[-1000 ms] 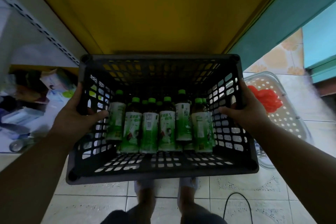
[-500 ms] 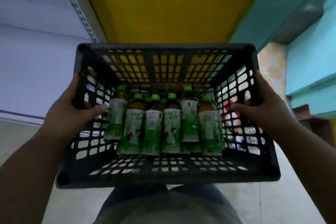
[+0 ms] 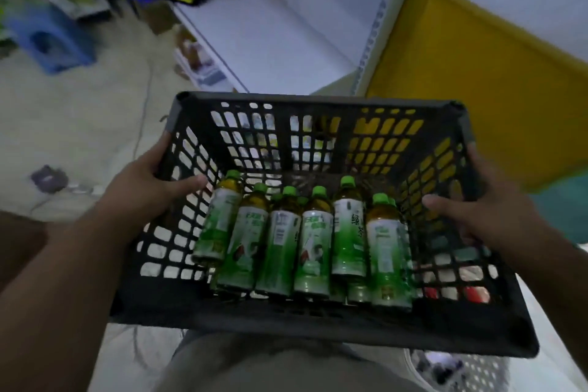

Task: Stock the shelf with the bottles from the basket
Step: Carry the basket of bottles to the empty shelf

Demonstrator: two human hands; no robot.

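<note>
I hold a black slotted plastic basket point(image 3: 318, 325) in front of my body, tilted a little to the right. My left hand point(image 3: 143, 191) grips its left wall, thumb inside. On the right wall my right hand point(image 3: 486, 219) grips the same way. Several green-capped tea bottles point(image 3: 313, 239) with green and white labels stand packed together near the basket's front. A white shelf point(image 3: 273, 38) with a perforated upright lies beyond the basket, its board bare.
A yellow panel point(image 3: 477, 73) stands right of the shelf upright. A blue stool point(image 3: 47, 38) and coloured packages sit at the far left on the pale floor. A white perforated basket point(image 3: 461, 369) lies below at the right. A cable point(image 3: 143, 111) runs across the floor.
My view has swung left and the basket with it. The yellow panel has slid to the right and the white shelf now lies ahead. Both hands keep their grip.
</note>
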